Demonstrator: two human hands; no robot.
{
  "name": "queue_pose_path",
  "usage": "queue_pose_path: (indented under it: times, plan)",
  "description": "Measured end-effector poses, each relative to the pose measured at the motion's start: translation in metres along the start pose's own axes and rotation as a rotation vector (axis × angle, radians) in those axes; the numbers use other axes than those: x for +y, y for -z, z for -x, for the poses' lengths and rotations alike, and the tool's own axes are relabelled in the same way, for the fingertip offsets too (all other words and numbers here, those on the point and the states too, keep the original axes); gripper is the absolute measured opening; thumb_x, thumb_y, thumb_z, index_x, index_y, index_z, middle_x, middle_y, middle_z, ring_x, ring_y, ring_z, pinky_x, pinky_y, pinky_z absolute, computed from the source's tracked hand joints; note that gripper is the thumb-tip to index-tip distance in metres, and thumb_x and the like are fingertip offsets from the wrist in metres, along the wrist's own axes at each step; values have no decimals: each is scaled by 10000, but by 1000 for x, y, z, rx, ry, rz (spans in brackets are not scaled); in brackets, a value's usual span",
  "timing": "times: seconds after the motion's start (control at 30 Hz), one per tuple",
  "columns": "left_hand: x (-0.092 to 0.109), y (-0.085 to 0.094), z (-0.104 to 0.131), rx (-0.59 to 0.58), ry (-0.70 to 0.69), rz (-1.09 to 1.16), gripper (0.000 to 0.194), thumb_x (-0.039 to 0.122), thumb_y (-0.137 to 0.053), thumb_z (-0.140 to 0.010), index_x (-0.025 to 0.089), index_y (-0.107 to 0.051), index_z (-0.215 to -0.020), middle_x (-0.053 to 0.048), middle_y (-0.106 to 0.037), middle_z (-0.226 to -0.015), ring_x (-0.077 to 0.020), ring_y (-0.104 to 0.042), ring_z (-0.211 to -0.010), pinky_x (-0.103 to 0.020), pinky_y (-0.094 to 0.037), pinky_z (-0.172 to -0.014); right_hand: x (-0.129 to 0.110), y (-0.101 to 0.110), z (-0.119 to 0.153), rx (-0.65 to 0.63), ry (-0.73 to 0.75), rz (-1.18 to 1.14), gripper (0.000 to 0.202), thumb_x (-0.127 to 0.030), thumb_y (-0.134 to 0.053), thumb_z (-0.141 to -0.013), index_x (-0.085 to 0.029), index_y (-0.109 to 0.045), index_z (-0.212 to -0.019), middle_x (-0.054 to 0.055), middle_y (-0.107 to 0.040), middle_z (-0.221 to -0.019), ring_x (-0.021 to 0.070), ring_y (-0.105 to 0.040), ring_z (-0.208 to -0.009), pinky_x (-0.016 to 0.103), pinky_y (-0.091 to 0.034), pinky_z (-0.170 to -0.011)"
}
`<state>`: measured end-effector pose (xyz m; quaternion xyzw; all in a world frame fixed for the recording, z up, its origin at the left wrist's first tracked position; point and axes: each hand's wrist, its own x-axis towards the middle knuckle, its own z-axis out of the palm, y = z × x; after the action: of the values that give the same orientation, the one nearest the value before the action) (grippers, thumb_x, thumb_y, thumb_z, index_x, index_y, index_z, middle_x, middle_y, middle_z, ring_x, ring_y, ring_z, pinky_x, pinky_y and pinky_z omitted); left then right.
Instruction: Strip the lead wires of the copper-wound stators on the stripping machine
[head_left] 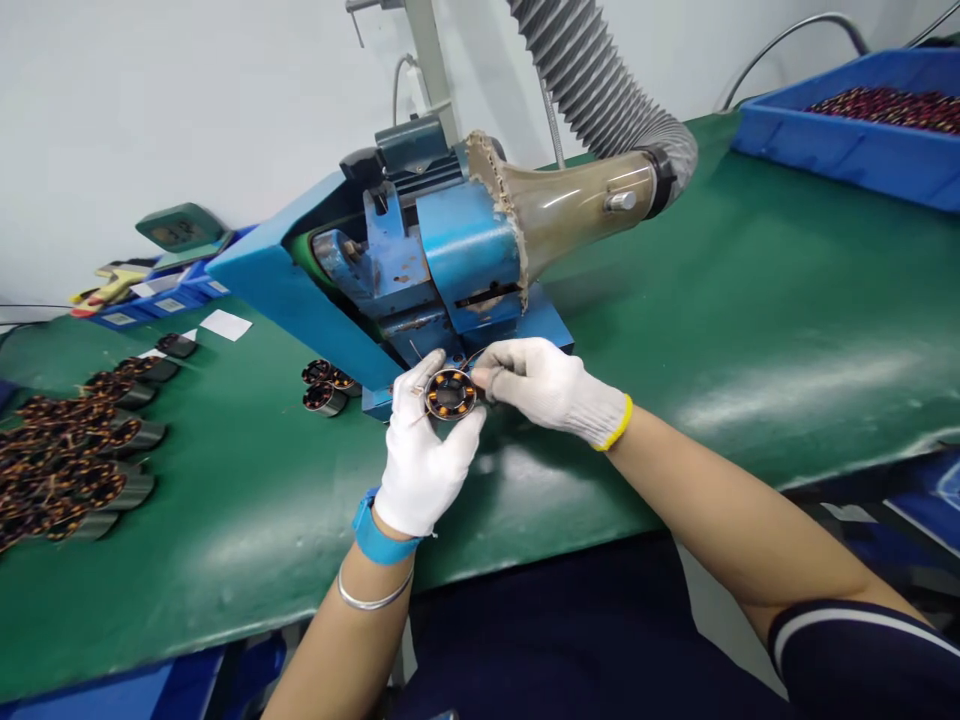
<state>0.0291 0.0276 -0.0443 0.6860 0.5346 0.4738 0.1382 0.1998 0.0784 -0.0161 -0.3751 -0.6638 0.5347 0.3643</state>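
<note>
In my gloved left hand (424, 455) is a round motor stator (451, 394), gripped by its rim between the thumb and fingers. Its open face is turned up, showing copper windings around a dark centre, and thin wire ends stick out at its side. My gloved right hand (536, 385) is closed in a pinch at the stator's right upper edge, where a thin lead wire (471, 358) shows by the fingertips. Both hands are just in front of a blue belt-driven machine (472, 250). Its working opening is hidden from this angle.
Beside the machine's base stand a few stators (324, 399). Many more stators (75, 460) crowd the left of the green table (247, 520). A grey hose (600, 80) joins the machine's clear duct (581, 205). At the back right is a blue bin (840, 140) of small parts.
</note>
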Motion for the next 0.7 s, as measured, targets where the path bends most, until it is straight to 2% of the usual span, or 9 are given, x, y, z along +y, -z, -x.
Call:
queue_pose_path:
  times: [0.13,0.2,0.23,0.33,0.4,0.47,0.6,0.63,0.7]
  plan:
    - [3,-5,1,53,-6,-41,599,371,-784,-725,216,-531,-1245,-78,-605,-1240,-230,-619,-1152,-385,-516,-1015,-2,1,-7,311,28,-348,104,-239,-563,-781,-163,-585,-714,-29,-577,-607,80,-530,-540,217,-468,-532]
    - [3,-7,0,88,14,-11,609,379,-804,-702,212,-530,-1221,-74,-619,-1208,-215,-655,-1082,-371,-551,-961,-4,5,-8,461,13,-415,116,-258,-587,-777,-170,-577,-702,-34,-572,-609,75,-528,-530,221,-484,-536]
    - [3,-9,0,100,21,-5,612,379,-811,-693,209,-531,-1209,-75,-624,-1193,-213,-666,-1056,-372,-561,-943,-5,5,-8,474,-4,-404,116,-267,-625,-759,-169,-589,-708,-34,-580,-617,74,-532,-538,221,-489,-546]
    - [2,-12,1,89,6,6,594,369,-814,-690,197,-537,-1187,-82,-629,-1170,-218,-668,-1054,-394,-560,-945,-4,-4,-4,308,-36,-337,169,-255,-729,-686,-153,-664,-804,-14,-655,-705,86,-582,-621,222,-508,-614]
    - [2,-14,2,57,-19,18,583,371,-808,-695,194,-538,-1181,-87,-627,-1167,-223,-660,-1076,-400,-554,-955,-1,-12,-2,248,-13,-377,152,-244,-706,-704,-144,-680,-816,-3,-678,-739,89,-596,-655,224,-515,-649]
    - [3,-16,3,45,-33,13,591,384,-813,-687,194,-540,-1176,-85,-628,-1159,-220,-661,-1066,-397,-555,-947,0,-14,-3,296,3,-445,99,-240,-656,-740,-142,-664,-757,-8,-659,-689,82,-577,-620,225,-511,-634]
    - [7,-19,1,119,-39,-25,587,406,-831,-657,183,-554,-1124,-64,-641,-1085,-196,-673,-994,-366,-570,-899,0,1,-9,576,13,-562,69,-225,-604,-776,-169,-625,-740,-34,-618,-646,73,-554,-581,234,-514,-621]
    - [9,-21,-1,147,-39,-26,578,407,-834,-650,179,-555,-1102,-58,-643,-1063,-190,-676,-977,-358,-572,-887,0,5,-9,596,2,-517,81,-240,-613,-781,-172,-631,-742,-32,-623,-650,78,-562,-588,242,-519,-630]
    - [13,-23,-6,197,-25,-30,555,401,-838,-639,174,-555,-1059,-45,-646,-1024,-179,-681,-944,-349,-573,-877,1,6,-7,483,-30,-323,122,-290,-658,-773,-169,-665,-759,-13,-656,-669,103,-597,-625,265,-529,-655]
